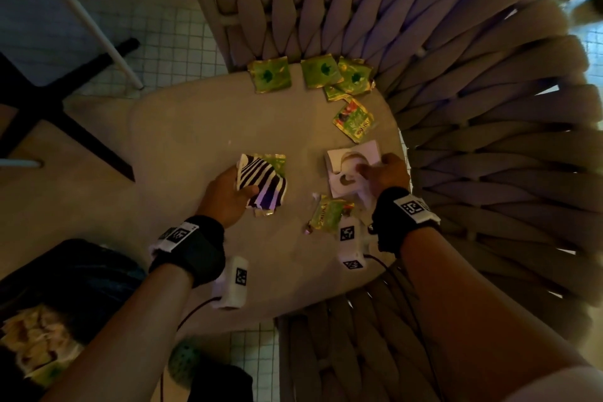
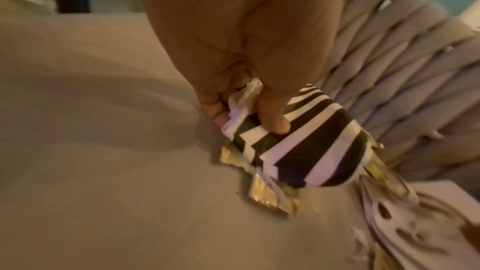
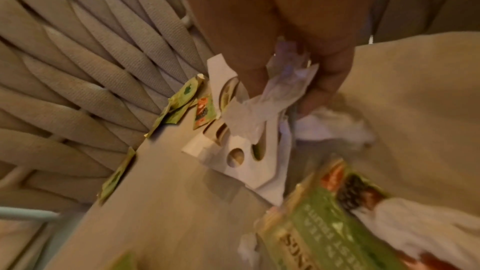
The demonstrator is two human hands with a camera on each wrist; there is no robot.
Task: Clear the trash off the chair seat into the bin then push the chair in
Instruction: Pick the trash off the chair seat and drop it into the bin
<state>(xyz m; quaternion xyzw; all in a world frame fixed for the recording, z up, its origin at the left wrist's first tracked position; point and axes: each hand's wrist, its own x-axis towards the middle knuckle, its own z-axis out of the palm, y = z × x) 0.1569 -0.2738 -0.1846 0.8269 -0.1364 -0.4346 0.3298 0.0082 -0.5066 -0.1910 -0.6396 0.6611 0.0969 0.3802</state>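
On the beige chair seat [image 1: 182, 140] my left hand [image 1: 228, 196] grips a black-and-white striped wrapper [image 1: 261, 183] [image 2: 298, 147] together with a green-gold sachet under it [image 2: 270, 196]. My right hand [image 1: 385, 173] pinches crumpled clear plastic [image 3: 283, 83] and white cut-out cardboard [image 1: 352, 170] [image 3: 249, 151] near the seat's right edge. A green sachet [image 1: 326, 214] [image 3: 324, 223] lies just in front of that hand. Several more green sachets [image 1: 321, 70] lie along the back of the seat, one with a red fruit print [image 1: 354, 119].
The woven strap backrest [image 1: 473, 91] wraps the seat's back and right side. A black-lined bin [image 1: 65, 297] holding trash stands at the lower left on the floor. Black and white furniture legs [image 1: 81, 52] stand at the upper left over white tiled floor.
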